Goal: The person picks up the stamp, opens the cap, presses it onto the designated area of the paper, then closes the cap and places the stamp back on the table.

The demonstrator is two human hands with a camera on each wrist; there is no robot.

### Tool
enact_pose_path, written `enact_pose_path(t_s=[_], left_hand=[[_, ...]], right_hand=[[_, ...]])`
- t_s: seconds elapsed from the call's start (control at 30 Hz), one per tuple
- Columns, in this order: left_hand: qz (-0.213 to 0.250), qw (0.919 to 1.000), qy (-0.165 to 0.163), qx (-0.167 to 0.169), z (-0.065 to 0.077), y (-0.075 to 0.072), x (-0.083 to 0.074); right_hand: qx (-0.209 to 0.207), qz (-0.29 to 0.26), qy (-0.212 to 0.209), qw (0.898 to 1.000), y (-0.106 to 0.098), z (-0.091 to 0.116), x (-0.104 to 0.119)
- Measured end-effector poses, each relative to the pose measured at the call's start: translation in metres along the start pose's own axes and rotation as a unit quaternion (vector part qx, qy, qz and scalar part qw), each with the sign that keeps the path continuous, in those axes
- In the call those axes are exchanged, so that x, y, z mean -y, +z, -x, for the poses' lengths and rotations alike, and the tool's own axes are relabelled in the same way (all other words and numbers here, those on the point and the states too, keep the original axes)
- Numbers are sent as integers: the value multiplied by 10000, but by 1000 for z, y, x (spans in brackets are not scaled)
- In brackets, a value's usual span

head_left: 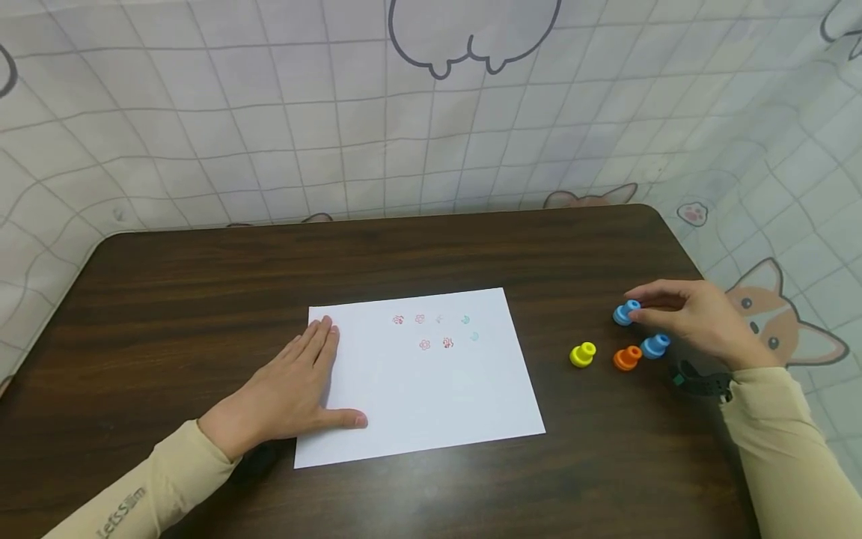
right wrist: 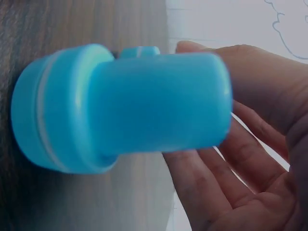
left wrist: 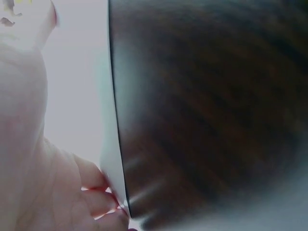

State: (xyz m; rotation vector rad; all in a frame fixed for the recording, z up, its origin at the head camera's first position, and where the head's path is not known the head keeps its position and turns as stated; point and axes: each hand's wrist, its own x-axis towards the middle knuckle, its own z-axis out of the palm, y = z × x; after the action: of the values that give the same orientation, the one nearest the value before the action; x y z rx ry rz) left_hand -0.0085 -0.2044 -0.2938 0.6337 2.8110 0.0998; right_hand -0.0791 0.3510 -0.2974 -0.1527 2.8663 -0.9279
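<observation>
My left hand (head_left: 289,393) lies flat on the left edge of a white sheet of paper (head_left: 438,397), fingers straight and thumb spread. Small red, pink and teal prints mark the sheet's upper part. On the right, my right hand (head_left: 694,318) pinches a blue stamp (head_left: 625,313) between thumb and fingertips. A second blue stamp (head_left: 655,346) stands just below that hand and fills much of the right wrist view, partly hiding the pinched one. Beside it are an orange stamp (head_left: 628,358) and, farther left, a yellow stamp (head_left: 582,354).
The dark wooden table (head_left: 202,284) carries the sheet and the stamps. Behind it and along its right side hangs a pale checked cloth (head_left: 377,135) with cartoon animals. A dark band (head_left: 700,380) sits at my right wrist.
</observation>
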Motion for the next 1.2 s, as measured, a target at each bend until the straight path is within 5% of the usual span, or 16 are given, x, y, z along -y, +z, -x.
enact_pose_path(t_s=[0.6, 0.83, 1.2], left_hand=[[-1, 10000, 72, -16, 0, -3, 2], [8, 10000, 40, 42, 1, -4, 2], [192, 9998, 12, 2, 3, -3, 4]], right_hand=[[-716, -794, -34, 9943, 5, 6, 21], [-1055, -684, -225, 9918, 10, 9, 45], [-1024, -1484, -905, 9795, 18, 7, 81]])
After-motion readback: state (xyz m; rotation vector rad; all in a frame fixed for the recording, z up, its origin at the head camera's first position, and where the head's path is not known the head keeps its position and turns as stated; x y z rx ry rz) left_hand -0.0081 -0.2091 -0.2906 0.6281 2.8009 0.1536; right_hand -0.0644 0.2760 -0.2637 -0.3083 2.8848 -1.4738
